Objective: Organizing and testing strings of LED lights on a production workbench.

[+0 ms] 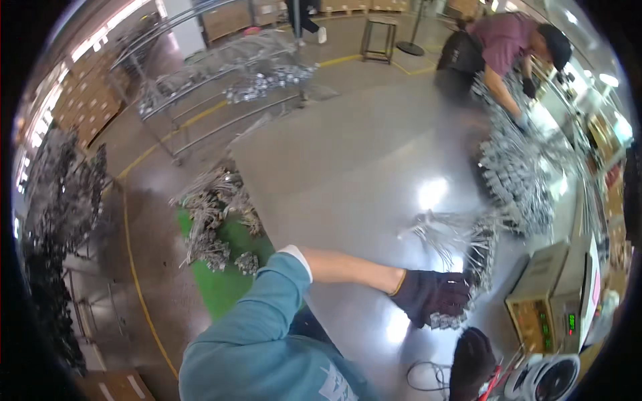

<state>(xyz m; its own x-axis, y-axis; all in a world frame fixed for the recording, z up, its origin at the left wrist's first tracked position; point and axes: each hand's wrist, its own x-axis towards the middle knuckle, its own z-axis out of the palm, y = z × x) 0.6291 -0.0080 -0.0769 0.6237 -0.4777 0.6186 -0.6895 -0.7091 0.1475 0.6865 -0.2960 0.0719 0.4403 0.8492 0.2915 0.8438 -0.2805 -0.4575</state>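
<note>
Our gloved left hand (436, 298) reaches over the near end of a bundle of silver cables (487, 259), its fingers bent downward among the connectors; whether they close on any, we cannot tell. Handling it well, we judge, means gathering the connectors squarely, taking several together rather than pulling single wires, and keeping the loose tails from snagging. Our right hand (471, 361), also gloved, hangs lower and nearer us, apart from the bundle; blur keeps us from telling whether it is open or closed. Our left forearm (351, 269) crosses the counter (334, 160) almost level, bare between glove and pushed-up teal sleeve (271, 301), elbow bent. The bundle lies on the counter's right side, left of a boxy instrument (545, 294) with lit digits. Beyond, a co-worker (505, 40) bends over a larger cable heap (515, 174).
</note>
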